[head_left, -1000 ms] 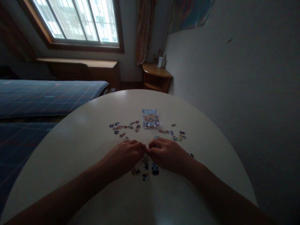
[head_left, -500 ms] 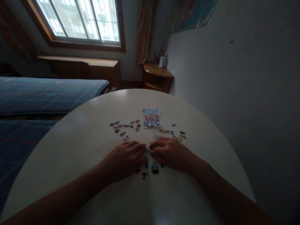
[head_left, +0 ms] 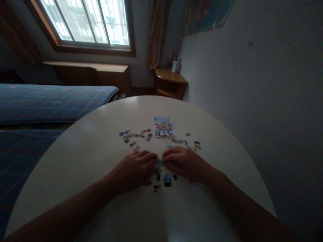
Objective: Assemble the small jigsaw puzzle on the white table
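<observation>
Light-blue jigsaw puzzle pieces [head_left: 160, 160] lie between my two hands, low over the white table. My left hand [head_left: 140, 168] is closed, its thumb and fingertips at the pieces' left edge. From the other side, my right hand [head_left: 185, 163] pinches their right edge between thumb and fingers. Just nearer to me sits a joined blue-and-black section [head_left: 167, 180], with dark loose pieces [head_left: 155, 188] beside it. Another light-blue piece [head_left: 169, 146] shows just beyond my right fingers. The fingers partly hide the pieces they touch.
Scattered puzzle pieces [head_left: 136, 135] lie at the left, and more pieces [head_left: 185, 142] at the right. A colourful printed picture sheet [head_left: 164, 127] lies between them. The round white table [head_left: 101, 134] stands near a plaid mattress [head_left: 58, 101] and the wall [head_left: 264, 101].
My right hand has shifted and tilted slightly at the pieces, uncovering a dark piece near the blue section. My left hand stays nearly still. The whole view has moved slightly.
</observation>
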Available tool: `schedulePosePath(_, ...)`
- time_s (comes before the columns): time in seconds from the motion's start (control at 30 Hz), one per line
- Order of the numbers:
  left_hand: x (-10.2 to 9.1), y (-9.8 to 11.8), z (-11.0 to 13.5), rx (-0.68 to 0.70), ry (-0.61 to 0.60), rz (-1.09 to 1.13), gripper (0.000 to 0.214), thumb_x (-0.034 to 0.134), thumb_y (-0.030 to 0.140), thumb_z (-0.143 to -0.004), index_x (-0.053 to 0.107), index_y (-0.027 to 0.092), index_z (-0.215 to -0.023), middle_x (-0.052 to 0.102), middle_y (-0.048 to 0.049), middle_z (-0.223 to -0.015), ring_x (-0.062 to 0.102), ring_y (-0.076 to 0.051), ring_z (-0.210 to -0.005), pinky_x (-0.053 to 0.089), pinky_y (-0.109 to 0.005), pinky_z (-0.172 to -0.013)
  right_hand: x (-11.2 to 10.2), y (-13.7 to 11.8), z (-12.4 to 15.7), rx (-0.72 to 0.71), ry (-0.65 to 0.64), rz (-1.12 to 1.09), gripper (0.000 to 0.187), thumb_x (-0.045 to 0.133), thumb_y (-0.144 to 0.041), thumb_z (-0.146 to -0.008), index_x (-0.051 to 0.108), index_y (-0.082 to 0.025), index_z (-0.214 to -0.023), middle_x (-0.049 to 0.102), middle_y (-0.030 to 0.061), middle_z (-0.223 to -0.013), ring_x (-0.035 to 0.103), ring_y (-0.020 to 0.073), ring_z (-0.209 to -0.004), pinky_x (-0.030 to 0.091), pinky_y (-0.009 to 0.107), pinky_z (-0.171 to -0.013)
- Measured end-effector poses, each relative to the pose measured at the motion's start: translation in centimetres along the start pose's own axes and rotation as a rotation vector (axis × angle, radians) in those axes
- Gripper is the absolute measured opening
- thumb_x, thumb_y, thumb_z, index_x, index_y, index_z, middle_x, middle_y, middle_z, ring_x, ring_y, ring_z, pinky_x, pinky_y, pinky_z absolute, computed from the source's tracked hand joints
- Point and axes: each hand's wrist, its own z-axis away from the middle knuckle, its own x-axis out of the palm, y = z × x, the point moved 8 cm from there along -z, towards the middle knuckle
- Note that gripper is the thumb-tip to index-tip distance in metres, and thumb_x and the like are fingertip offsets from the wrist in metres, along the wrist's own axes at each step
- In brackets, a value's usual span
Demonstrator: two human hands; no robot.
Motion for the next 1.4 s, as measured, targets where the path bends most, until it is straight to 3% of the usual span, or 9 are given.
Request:
schedulePosePath(0.27, -0.44, 0.17, 0.12, 0.040, 0.041, -0.019, 0.028, 0.047, 0.027, -0.100, 0.055, 0.020, -0.125, 0.064, -0.0097, -0.117, 0.062, -0.024, -0.105, 0.054, -0.039, -0.084, 0.30, -0.32, 0.21, -0.076, -0.024, 0.030, 0.016, 0.059, -0.020, -0.093, 0.075, -0.019, -0.093, 0.073, 0.0066, -0.099, 0.067, 0.0151, -0.088, 0.054, 0.031, -0.083)
schedulePosePath(0.6, -0.37, 0.16, -0.01, 0.034, 0.012, -0.039, 0.028, 0.047, 0.031, -0.100, 0.056, 0.021, -0.124, 0.063, -0.0083, -0.118, 0.060, -0.024, -0.104, 0.052, -0.039, -0.085, 0.16, -0.21, 0.18, -0.071, -0.021, 0.004, 0.009, 0.063, -0.018, -0.090, 0.072, -0.017, -0.089, 0.073, 0.0063, -0.098, 0.067, 0.0153, -0.087, 0.054, 0.030, -0.082)
schedulePosePath(1.2, 0.25, -0.35, 0.07, 0.041, -0.032, -0.060, 0.032, 0.048, 0.034, -0.100, 0.051, 0.020, -0.128, 0.060, -0.0079, -0.126, 0.059, -0.026, -0.108, 0.051, -0.042, -0.086, 0.03, -0.63, 0.07, -0.081, -0.028, 0.012, 0.014, 0.061, -0.018, -0.091, 0.071, -0.016, -0.082, 0.072, 0.0062, -0.092, 0.065, 0.0145, -0.082, 0.053, 0.029, -0.078)
schedulePosePath(1.4, -0.01, -0.44, 0.02, 0.064, -0.026, -0.041, 0.035, 0.051, 0.036, -0.099, 0.051, 0.022, -0.130, 0.061, -0.0067, -0.123, 0.059, -0.024, -0.105, 0.050, -0.039, -0.085, 0.09, -0.31, 0.08, -0.047, -0.045, 0.029, 0.012, 0.064, -0.018, -0.089, 0.070, -0.014, -0.098, 0.071, 0.0084, -0.098, 0.066, 0.0167, -0.089, 0.054, 0.031, -0.082)
